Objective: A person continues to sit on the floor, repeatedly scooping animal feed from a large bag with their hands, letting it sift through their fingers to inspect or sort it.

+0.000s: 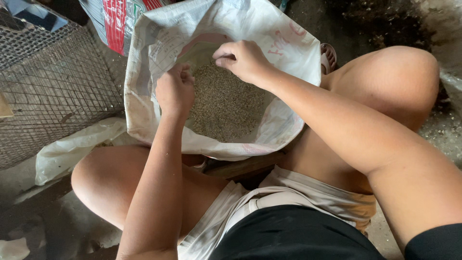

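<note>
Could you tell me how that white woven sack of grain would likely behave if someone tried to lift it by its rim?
The sack looks floppy: its rolled rim sags and creases. It probably would feel heavy, since grain fills its bottom. Loose grain would likely shift and spill if tipped.

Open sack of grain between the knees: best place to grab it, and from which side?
Probably the rolled-down rim of the white woven sack, pinched from above on the two opposite sides. The mouth is folded outward into a thick cuff, the walls are limp, and grain fills the bottom. The left hand and right hand are already over the mouth.
</note>
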